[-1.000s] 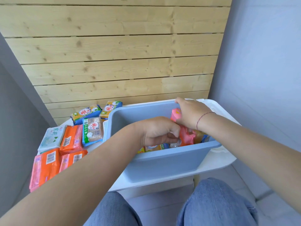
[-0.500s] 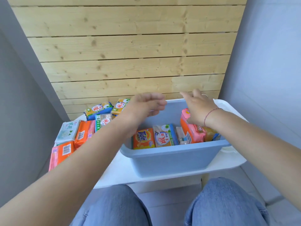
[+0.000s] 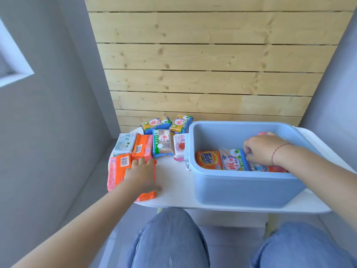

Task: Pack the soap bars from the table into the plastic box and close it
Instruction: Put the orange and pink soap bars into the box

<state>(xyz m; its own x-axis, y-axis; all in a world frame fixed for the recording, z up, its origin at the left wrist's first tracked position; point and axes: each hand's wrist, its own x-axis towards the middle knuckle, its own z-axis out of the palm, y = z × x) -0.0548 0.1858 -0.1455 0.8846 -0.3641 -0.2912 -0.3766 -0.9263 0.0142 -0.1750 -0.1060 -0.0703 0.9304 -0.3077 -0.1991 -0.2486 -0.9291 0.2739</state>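
Note:
A light blue plastic box (image 3: 241, 190) stands open on the right of the white table (image 3: 172, 180). Inside it lie an orange Tide bar (image 3: 208, 160), a white and blue bar (image 3: 231, 161) and more packs under my right hand (image 3: 262, 149). That hand is down in the box with its fingers curled on a pink soap pack (image 3: 263, 133). Several wrapped soap bars lie on the table's left half, among them an orange one (image 3: 142, 147) and a blue-edged one (image 3: 162, 145). My left hand (image 3: 143, 175) lies flat, fingers spread, on an orange soap bar (image 3: 147, 195) at the front edge.
A wooden plank wall (image 3: 202, 74) rises right behind the table, with grey walls close on both sides. My knees in jeans (image 3: 170, 238) sit under the front edge. A box latch (image 3: 186, 158) sticks out on the box's left side. No lid is in view.
My left hand has left the box, swung left and come down on the orange soap bar. My right hand has dropped lower among the packs. The view has shifted left.

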